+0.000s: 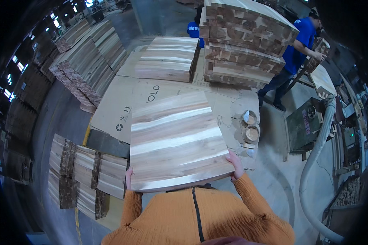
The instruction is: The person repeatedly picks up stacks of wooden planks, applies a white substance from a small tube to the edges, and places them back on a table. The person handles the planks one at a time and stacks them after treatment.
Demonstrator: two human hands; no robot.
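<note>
A broad wooden panel (176, 139), striped in pale and brown strips, lies before me over a cardboard-covered table. My left hand (129, 178) grips its near left edge, the thumb side showing and the other fingers hidden beneath or behind it. On the near right edge my right hand (235, 164) is closed around the side, its thumb along the rim. The panel's near edge is close to my orange jacket. Whether its far end rests on the cardboard (151, 102) I cannot tell.
Beyond the panel sits a stack of similar panels (167, 57), with a taller stack (245, 41) right of it. Two round containers (250, 126) stand at the table's right. More panels (86, 171) lie at the left. A person in blue (300, 45), a green machine (308, 126) and a hose (315, 163) are at right.
</note>
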